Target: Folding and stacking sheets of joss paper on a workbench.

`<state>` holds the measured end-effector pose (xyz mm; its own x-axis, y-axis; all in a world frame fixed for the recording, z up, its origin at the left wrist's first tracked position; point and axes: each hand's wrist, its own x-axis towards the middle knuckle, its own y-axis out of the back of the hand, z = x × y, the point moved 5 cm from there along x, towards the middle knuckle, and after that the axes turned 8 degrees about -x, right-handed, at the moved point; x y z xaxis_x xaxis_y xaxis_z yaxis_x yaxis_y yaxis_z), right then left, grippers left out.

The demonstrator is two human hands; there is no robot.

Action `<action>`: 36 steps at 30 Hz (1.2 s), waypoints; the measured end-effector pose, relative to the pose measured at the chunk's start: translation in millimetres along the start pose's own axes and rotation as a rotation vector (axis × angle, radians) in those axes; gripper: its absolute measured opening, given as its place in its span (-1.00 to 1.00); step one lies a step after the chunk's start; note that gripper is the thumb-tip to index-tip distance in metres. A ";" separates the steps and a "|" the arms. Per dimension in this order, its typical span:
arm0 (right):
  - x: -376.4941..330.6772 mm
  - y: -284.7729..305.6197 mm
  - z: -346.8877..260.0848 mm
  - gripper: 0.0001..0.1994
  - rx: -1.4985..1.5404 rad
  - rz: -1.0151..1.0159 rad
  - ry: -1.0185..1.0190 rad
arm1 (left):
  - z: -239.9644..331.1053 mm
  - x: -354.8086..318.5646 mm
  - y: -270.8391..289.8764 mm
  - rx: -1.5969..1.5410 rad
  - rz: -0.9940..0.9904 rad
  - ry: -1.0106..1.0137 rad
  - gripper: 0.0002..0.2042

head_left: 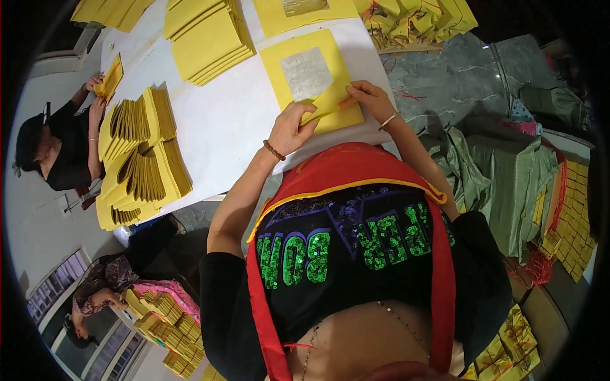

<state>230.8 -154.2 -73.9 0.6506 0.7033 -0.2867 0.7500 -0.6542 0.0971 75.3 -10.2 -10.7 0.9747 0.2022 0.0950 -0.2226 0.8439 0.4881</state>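
A yellow paper sheet [273,60] with a silver foil square in its middle lies near the table's front edge. Its near edge is lifted into a narrow fold that runs between my hands. My left hand [291,129] is closed, pinching the fold's left end. At the other end, my right hand [373,100] pinches the paper beside a small orange patch [347,103]. The fingertips partly hide the fold. Just beyond lies another yellow sheet [270,19] with a foil square, cut off by the picture's top edge.
Yellow paper stacks [213,51] lie across the white table [213,120]. Fanned yellow bundles [136,127] stand at its left end, near a co-worker [67,146] holding yellow paper. Another person [101,292] is at lower left. Green sacks [502,178] and yellow packets [575,216] stand at right.
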 end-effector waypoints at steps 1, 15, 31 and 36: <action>0.9 1.2 -0.2 -0.72 -0.002 0.002 0.004 | -1.7 0.0 -0.1 0.006 0.008 0.008 -0.69; -13.4 12.9 -18.3 -0.71 0.167 0.260 0.141 | -5.0 4.9 3.0 -0.077 0.069 0.058 -0.75; -27.9 -2.0 -19.2 -0.66 0.100 0.064 -0.093 | -26.5 0.2 3.9 -0.441 0.190 0.330 -0.84; -27.6 -3.8 -19.1 -0.64 0.127 0.058 -0.171 | -28.0 0.7 5.9 -0.479 0.204 0.311 -0.87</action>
<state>212.2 -165.8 -48.1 0.6547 0.6129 -0.4424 0.6837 -0.7298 0.0006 74.2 8.8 -32.1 0.8763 0.4585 -0.1479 -0.4587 0.8879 0.0347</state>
